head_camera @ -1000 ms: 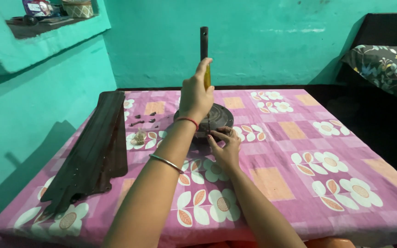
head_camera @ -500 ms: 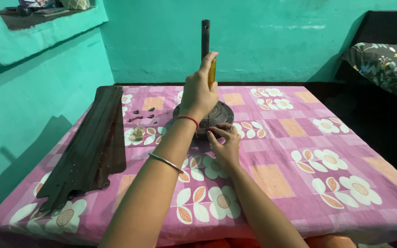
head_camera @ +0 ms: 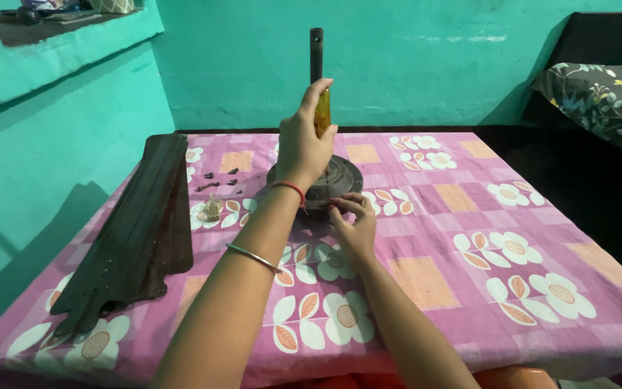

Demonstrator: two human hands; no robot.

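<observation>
Where the pink floral tablecloth (head_camera: 469, 238) covers the table, a round dark metal fan motor housing (head_camera: 343, 176) sits near the far middle, with a dark upright metal rod (head_camera: 316, 47) rising from its centre. The left hand (head_camera: 302, 148) is raised above the housing, its fingers closed around a yellow-handled tool (head_camera: 322, 115) held upright just beside the rod. The right hand (head_camera: 354, 223) rests low at the near edge of the housing, fingertips (head_camera: 340, 205) pinched together against its rim; what they hold, if anything, cannot be told. To the left lies a stack of long dark brown fan blades (head_camera: 138, 230), reaching toward the near corner. Between blades and housing lie several small dark screws (head_camera: 217, 180) and a small pale crumpled object (head_camera: 212, 209).
</observation>
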